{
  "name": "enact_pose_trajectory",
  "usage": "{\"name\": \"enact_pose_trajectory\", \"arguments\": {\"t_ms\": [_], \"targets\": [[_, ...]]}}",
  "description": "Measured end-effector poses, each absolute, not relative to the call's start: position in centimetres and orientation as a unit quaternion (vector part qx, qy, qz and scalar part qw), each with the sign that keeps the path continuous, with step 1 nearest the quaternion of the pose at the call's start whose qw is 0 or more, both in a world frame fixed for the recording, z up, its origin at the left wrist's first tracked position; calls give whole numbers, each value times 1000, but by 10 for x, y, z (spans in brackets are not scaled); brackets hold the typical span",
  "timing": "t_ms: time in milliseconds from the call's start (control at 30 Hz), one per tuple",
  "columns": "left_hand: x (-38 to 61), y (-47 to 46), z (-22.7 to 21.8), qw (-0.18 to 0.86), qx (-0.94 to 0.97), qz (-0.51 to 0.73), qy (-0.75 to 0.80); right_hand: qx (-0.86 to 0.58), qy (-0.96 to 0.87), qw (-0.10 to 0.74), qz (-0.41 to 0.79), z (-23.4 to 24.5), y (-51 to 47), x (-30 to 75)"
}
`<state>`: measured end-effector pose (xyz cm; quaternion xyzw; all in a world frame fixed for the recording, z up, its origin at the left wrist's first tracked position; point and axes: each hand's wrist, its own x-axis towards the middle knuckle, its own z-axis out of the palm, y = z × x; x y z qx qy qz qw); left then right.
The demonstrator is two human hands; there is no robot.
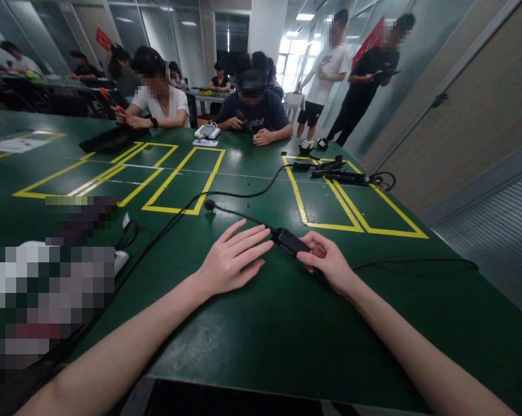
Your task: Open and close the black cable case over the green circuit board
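My right hand (324, 254) grips the right end of a black power adapter (290, 241), thumb and fingers closed round it. Palm down with fingers stretched out, my left hand (237, 254) is open, its fingertips close beside the adapter's left end; whether they touch it I cannot tell. From that left end a thin black cable (239, 211) runs to a small round black piece (209, 204) on the green table (217, 346). Another black cord (412, 261) lies to the right of my right hand.
A long black cable (174, 218) curves across the table past yellow tape rectangles (195, 211). Black cables and devices (339, 172) lie at the far right. Across the table sit two people, with a white device (207, 131) between them. Blurred items (70, 283) are at left.
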<state>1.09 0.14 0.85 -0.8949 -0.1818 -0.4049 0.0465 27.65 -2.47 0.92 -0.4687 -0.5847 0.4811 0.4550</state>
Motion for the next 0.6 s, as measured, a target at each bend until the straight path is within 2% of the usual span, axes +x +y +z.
{"name": "enact_pose_trajectory", "arguments": {"t_ms": [233,367,467,600], "targets": [[16,-1,3,-25,-918,-361,-161,-483,-426,634,428,48,-11,318],[17,-1,-2,-58,-927,-326,-176,-475,-359,728,339,63,-1,355],[16,0,-4,-75,-930,-299,-199,-532,-302,744,269,59,8,385],[16,0,-5,-101,-931,-281,-208,-586,-260,726,249,34,12,413]]}}
